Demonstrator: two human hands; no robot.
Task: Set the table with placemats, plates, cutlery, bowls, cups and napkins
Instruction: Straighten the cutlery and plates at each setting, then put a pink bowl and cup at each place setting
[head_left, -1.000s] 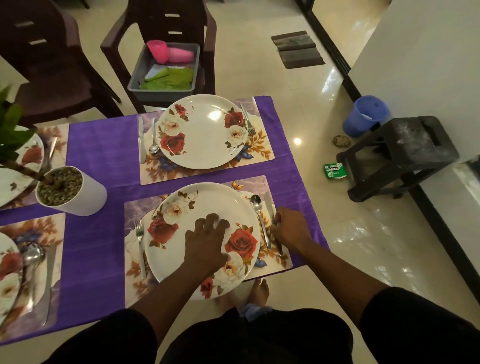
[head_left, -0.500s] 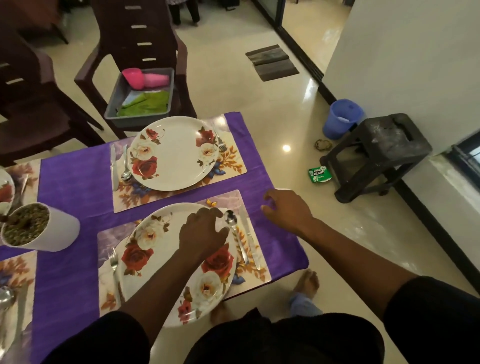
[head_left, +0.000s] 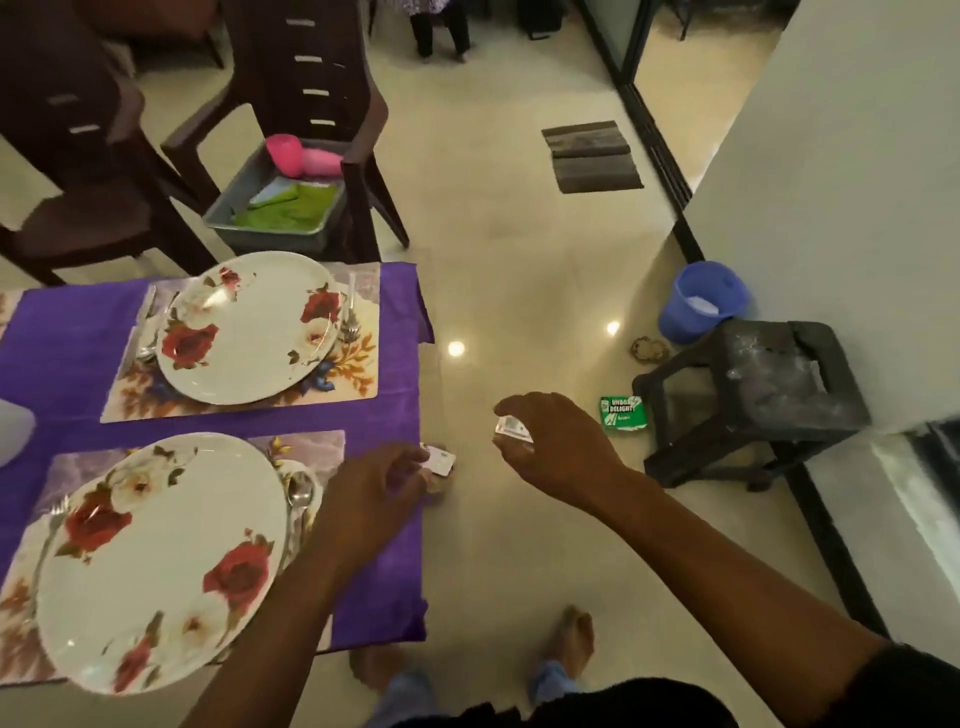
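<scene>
A: While hovering past the right edge of the tabletop (head_left: 395, 395), lower centre of the head view: left hand (head_left: 379, 483) pinching a small white scrap (head_left: 442, 462) at curled fingertips; right hand (head_left: 556, 441) curled over a second scrap (head_left: 511, 428), out above the floor. No telling what either scrap is.

B: And the setting itself?

A: Lower left, near plate (head_left: 156, 561) on near placemat (head_left: 311, 447), spoon (head_left: 301, 493) just to its right. Above that, far plate (head_left: 244, 327) on far placemat (head_left: 358, 374), fork (head_left: 350, 317) at its right rim. No bowls, cups or napkins on either yet. Pink cups (head_left: 298, 156) and green napkins (head_left: 291, 208) lying in the grey tray (head_left: 270, 236) on a chair (head_left: 311, 78), upper centre-left.

B: Risks from here?

A: Likely a dropped scrap, given so light a pinch over open floor. Also a nudge from the left forearm, crossing right beside the near plate's rim; seemingly set close to the tabletop's near edge, so easy to tip.

B: Anything in the way?

A: Far plate lying between hands and tray; worth reaching high over it. At right, well apart: dark stool (head_left: 753, 395), blue bucket (head_left: 701, 301) behind, green packet (head_left: 623, 413) beside it on the floor.
</scene>
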